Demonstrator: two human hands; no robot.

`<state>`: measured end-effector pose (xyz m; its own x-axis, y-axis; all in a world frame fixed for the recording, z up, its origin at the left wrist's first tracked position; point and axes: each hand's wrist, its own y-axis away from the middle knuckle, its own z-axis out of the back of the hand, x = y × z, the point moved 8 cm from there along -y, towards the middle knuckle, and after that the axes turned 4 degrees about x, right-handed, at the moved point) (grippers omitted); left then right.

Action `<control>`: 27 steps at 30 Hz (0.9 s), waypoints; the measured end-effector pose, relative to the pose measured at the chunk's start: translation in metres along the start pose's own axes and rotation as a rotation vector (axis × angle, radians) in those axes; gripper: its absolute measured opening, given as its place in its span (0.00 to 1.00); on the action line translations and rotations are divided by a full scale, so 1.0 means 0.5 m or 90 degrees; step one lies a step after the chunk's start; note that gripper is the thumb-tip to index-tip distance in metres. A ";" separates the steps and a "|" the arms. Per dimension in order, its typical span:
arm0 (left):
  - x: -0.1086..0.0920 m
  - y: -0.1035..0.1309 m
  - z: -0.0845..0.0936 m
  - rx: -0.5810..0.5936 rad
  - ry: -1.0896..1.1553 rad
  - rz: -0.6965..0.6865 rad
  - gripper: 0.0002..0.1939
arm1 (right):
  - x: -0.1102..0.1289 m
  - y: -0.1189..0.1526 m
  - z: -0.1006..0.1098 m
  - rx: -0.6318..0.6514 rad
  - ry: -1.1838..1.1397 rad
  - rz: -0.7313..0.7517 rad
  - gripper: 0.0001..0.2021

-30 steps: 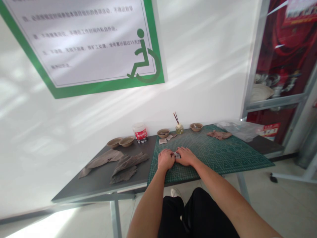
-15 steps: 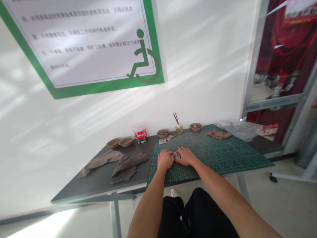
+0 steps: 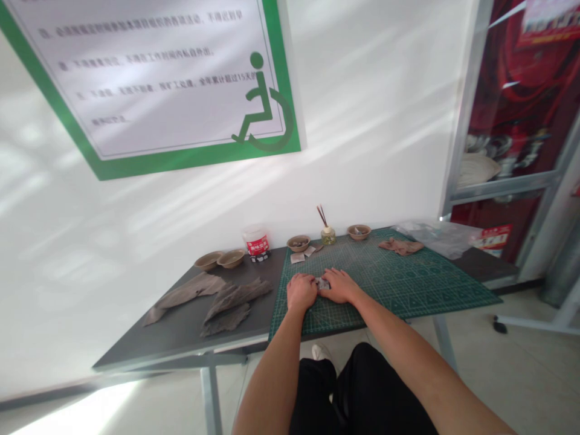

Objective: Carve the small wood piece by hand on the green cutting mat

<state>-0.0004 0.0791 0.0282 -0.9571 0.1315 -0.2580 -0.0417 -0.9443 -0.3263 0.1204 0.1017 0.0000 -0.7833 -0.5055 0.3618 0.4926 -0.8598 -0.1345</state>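
Observation:
A small greyish patterned piece (image 3: 322,284) lies on the green cutting mat (image 3: 389,278) between my two hands. My left hand (image 3: 302,290) is at its left edge, fingers curled and close together. From the right, my right hand (image 3: 339,286) has its thumb and fingers closed on the piece. Pale square pieces (image 3: 298,258) lie on the mat beyond my left hand, near a bowl of small items (image 3: 298,243). What the small piece is made of is too small to tell.
Grey-brown cloths (image 3: 231,305) and two bowls (image 3: 231,259) lie at the left, beside a red-labelled jar (image 3: 257,243). A reed diffuser (image 3: 328,235), another bowl (image 3: 359,232), a brown cloth (image 3: 400,246) and clear plastic (image 3: 437,235) stand or lie along the back.
My left hand has shifted slightly left, and more of the small piece shows between my hands. My right hand has hardly moved.

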 end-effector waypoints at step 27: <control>-0.026 0.006 0.006 0.059 0.005 -0.049 0.13 | 0.004 0.003 0.001 0.012 -0.003 -0.010 0.30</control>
<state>0.0111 0.0739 0.0332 -0.9478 0.2061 -0.2432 -0.1411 -0.9554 -0.2594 0.1199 0.0996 0.0011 -0.7895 -0.4916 0.3675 0.4875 -0.8660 -0.1113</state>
